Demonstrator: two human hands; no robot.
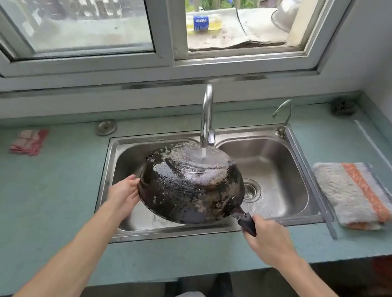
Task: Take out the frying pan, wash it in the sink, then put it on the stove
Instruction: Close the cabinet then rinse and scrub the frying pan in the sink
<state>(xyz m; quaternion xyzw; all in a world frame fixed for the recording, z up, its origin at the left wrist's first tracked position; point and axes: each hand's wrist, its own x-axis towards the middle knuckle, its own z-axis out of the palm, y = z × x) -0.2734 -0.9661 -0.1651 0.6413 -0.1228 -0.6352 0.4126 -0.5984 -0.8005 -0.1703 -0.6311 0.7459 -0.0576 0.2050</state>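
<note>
Across the middle of the frame: a pale green counter (39, 197) runs left to right under a window (89, 5) that fills the upper part.
Sink (288, 219): a steel double basin set in the counter at centre; the drain shows in the right basin.
Frying pan (192, 188): held upside down over the left basin, blackened underside up, tilted toward the camera; it looks to be clear of the basin floor, though the angle makes that hard to judge.
Faucet (206, 114): tall, at the back between the basins; its stream lands on the upper part of the pan's base.
Right hand (270, 241): lower right of centre, fingers closed round the dark handle.
Left hand (124, 192): lower left of centre, fingers spread open and pressed flat against the pan's rim, steadying rather than gripping.
Step in hand: the wash, with the outside being rinsed.
Next move: probably turning the pan over to rinse the inside, then shutting the water and carrying it to the stove, which is out of view.
Striped towel (357, 196): folded on the counter at right, beside the sink.
Pink cloth (29, 141): at left, well apart.
In the way: nothing crowds the basin; the small tap (282, 115) at upper right stands clear.
</note>
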